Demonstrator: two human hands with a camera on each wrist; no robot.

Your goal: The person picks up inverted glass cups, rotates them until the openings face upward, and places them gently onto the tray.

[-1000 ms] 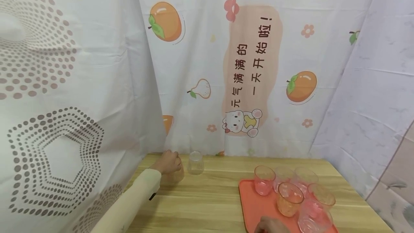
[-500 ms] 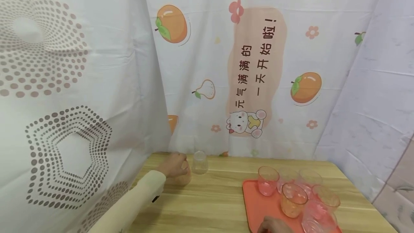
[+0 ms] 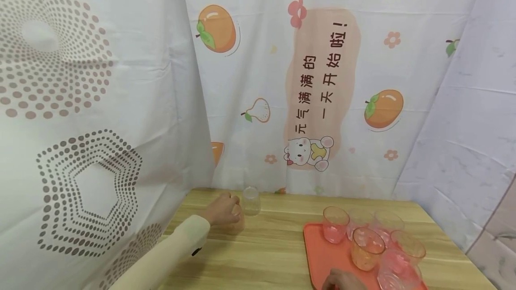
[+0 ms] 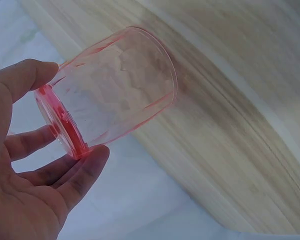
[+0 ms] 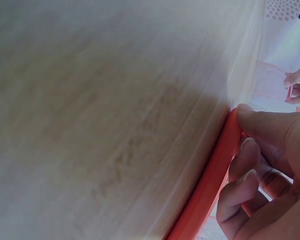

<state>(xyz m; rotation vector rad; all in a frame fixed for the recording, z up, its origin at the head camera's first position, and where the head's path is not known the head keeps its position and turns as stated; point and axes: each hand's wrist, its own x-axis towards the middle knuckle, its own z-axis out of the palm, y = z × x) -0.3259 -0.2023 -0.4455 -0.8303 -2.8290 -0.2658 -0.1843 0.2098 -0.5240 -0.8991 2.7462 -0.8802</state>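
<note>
At the far left of the table, my left hand (image 3: 223, 209) holds a pink-tinted clear cup (image 4: 115, 90). In the left wrist view, the thumb and fingertips grip round its pink base, and the wide rim faces the wood. Just right of it stands a clear cup (image 3: 251, 202), upside down. My right hand (image 3: 342, 279), partly cut off at the bottom of the head view, is at the near left edge of the red tray (image 3: 316, 249). The right wrist view has its thumb on the tray's rim, with the other fingers curled beside it.
Several cups stand on the tray, among them an amber cup (image 3: 367, 249) and a pink cup (image 3: 336, 225); some look stacked. A patterned curtain (image 3: 96, 102) hangs along the left, and a printed cloth (image 3: 250, 57) closes the back of the wooden table (image 3: 258, 254).
My left hand has shifted a little to the right and nearer with the pink-tinted cup. The head view has turned slightly left. My right hand stays at the tray.
</note>
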